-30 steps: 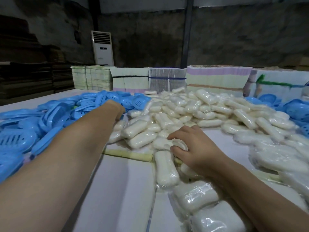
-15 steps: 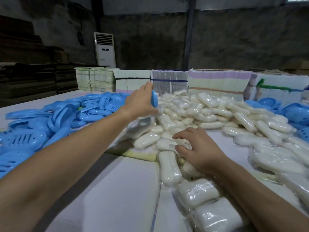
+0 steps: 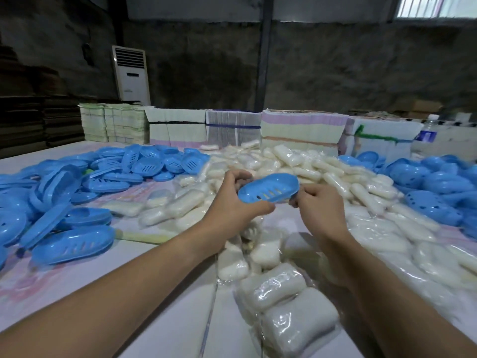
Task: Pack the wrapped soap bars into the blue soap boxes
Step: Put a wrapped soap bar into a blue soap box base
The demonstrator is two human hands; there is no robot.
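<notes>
Soap box (image 3: pixel 268 189): blue, slotted, lifted clear of the desk (image 3: pixel 144 293) above the near edge of the wrapped soap bars (image 3: pixel 281 288).
Left grip (image 3: pixel 238 200): clenched on the box's left end.
Right grip (image 3: pixel 316 202): fingertips pinch its right end; whether a bar is also held, cannot tell.
Step in hand: judged opening the box; part the 2 halves evenly and keep it level for loading.
Change from 0.5 s earlier: left hand has brought the box in from the blue pile (image 3: pixel 64 192); right hand has left the bars.
</notes>
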